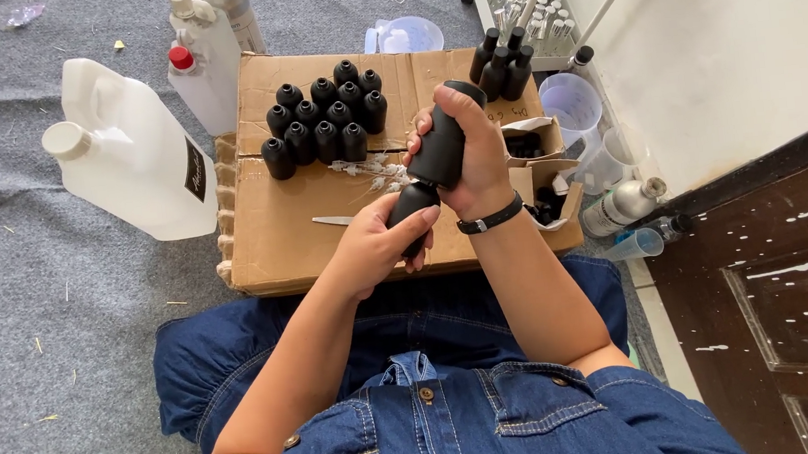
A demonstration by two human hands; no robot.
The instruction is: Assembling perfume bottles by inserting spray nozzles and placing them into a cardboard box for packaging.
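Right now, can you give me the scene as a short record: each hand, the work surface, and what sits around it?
left hand: grips the lower black bottle, fingers wrapped round it
right hand: grips the upper black bottle, tilted, its end meeting the lower one
work surface: flattened cardboard box on grey carpet
on cardboard: cluster of small black bottles; dried white sprigs
left of cardboard: large white jug
right side: clear measuring cups; silver bottle lying down
wrist: black band on the right
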